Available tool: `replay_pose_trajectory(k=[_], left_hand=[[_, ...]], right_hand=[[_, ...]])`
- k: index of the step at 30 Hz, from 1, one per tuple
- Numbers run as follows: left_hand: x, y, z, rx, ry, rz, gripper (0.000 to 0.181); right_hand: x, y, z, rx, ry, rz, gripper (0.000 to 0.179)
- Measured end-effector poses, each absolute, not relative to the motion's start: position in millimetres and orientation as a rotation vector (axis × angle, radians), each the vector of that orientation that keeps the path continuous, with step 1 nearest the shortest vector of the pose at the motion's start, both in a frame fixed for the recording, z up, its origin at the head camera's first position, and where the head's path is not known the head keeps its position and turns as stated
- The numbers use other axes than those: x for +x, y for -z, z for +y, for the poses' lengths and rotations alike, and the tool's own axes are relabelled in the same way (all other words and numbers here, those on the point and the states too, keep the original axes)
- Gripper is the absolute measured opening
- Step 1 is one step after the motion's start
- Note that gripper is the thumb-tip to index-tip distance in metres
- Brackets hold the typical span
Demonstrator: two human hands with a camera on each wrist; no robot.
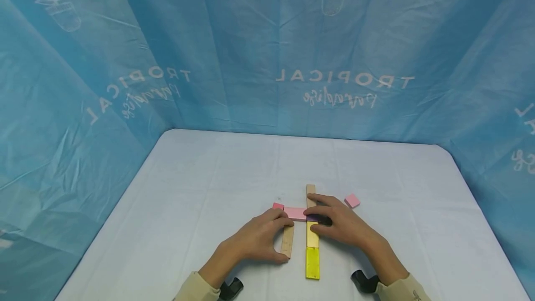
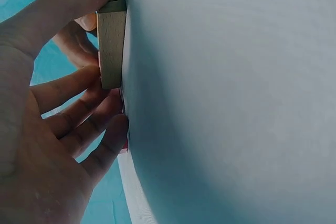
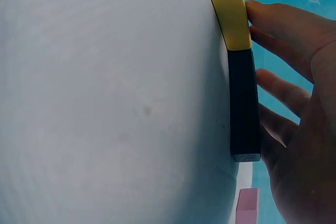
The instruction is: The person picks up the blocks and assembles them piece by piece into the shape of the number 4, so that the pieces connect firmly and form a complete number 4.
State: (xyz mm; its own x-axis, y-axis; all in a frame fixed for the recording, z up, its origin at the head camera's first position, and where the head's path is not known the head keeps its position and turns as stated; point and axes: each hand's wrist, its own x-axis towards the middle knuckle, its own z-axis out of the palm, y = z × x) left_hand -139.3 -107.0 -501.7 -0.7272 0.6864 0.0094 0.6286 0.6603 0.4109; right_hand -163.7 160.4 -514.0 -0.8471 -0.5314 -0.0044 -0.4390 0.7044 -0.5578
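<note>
Thumb and index finger of my left hand (image 1: pixel 257 238) pinch a plain wooden block (image 1: pixel 287 241) by its two ends, seen close up in the left wrist view. Its other fingers spread by a red block (image 1: pixel 278 206) and a pink block (image 1: pixel 296 213). My right hand (image 1: pixel 344 222) has extended fingertips on the row of blocks. Its thumb touches a pale yellow block (image 1: pixel 312 240), and other fingers reach over a dark purple block (image 1: pixel 312 218) and a wooden block (image 1: pixel 311 189). At the row's near end lies a bright yellow block (image 1: pixel 312 264).
A loose pink block (image 1: pixel 352 200) lies on the white-covered table (image 1: pixel 200 175), just beyond my right hand. Blue printed curtain (image 1: pixel 251 50) hangs behind the table and along both sides.
</note>
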Motion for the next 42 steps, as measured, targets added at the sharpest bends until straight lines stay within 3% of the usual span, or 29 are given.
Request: replay_pose_trajectory(k=[42], left_hand=[[-154,485,-119,0.890,-0.805,2.724,0.071]], right_hand=[[-165,514,162,-0.818,0.857,2.740,0.039]])
